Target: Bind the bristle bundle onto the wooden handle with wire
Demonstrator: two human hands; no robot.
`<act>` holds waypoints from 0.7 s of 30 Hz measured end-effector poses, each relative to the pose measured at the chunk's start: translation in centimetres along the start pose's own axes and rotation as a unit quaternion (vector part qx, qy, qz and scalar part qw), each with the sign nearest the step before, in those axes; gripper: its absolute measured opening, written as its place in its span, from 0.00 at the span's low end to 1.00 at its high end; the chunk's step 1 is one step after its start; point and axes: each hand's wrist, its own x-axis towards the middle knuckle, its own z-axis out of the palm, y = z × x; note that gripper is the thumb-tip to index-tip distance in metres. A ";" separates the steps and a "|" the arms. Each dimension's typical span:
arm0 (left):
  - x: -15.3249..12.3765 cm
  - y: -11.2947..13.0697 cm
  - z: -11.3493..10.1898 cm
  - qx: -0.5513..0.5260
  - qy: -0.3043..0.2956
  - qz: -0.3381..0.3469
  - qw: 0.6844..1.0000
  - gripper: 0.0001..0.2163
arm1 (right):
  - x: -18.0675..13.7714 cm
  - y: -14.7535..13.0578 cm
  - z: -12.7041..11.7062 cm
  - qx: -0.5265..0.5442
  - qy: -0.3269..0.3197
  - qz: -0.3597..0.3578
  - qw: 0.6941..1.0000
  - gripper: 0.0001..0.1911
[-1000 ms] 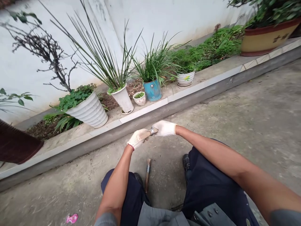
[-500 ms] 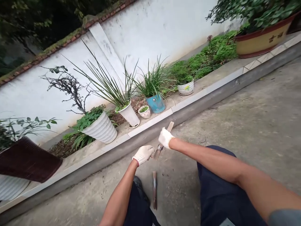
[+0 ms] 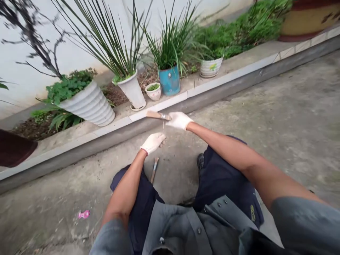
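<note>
Left hand [image 3: 153, 142] has withdrawn, pinching strand [image 3: 163, 126]; right hand [image 3: 180, 120] grips brush [image 3: 157, 115]; blue pot [image 3: 169, 80] beyond.

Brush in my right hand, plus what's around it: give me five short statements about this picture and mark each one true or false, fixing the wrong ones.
1. The right hand holds a brush. True.
2. The left hand is bare. False: it wears a white glove.
3. A thin strand runs between the brush and the left hand. True.
4. The blue pot stands on the ledge. True.
5. The other brush also lies on the ledge. False: it lies on the ground.
</note>
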 end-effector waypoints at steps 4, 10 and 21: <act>0.0 0.8 -0.5 -0.025 -0.015 -0.020 0.999 0.13 | 1.7 1.5 -0.1 -0.071 0.044 0.053 0.995 0.20; 0.8 1.3 -3.2 0.097 -0.001 -0.019 0.995 0.13 | 1.7 1.2 1.0 -0.211 -0.077 0.008 0.974 0.16; 0.9 0.7 -3.4 0.087 -0.014 0.023 0.996 0.16 | -2.2 0.9 -0.1 -0.013 -0.194 -0.174 0.965 0.21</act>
